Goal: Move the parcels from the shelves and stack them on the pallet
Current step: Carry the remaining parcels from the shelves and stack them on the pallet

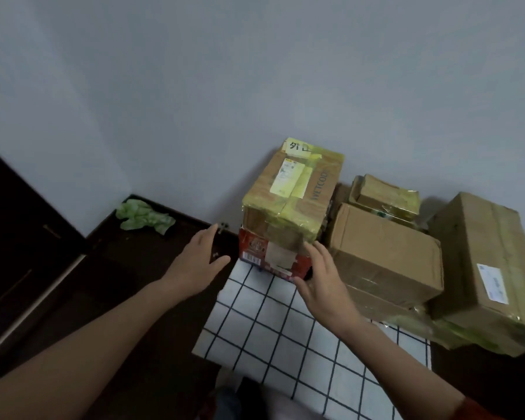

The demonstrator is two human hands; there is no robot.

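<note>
A cardboard parcel wrapped in yellow tape [291, 192] sits on top of a red printed box [273, 259], at the back left of a white sheet with a black grid [273, 322] that covers the pallet. My left hand [199, 262] hovers open to the left of the stack, fingers straight, touching nothing. My right hand [322, 283] is open in front of the red box's right corner, its fingertips at the lower edge of the taped parcel. To the right lie a plain brown parcel [382, 253], a small taped parcel [385, 192] behind it, and a large parcel [491, 268].
A grey wall stands right behind the parcels. Dark floor [128, 298] spreads to the left, with a crumpled green plastic bag [143, 218] in the corner. A dark door or panel [19, 225] runs along the far left.
</note>
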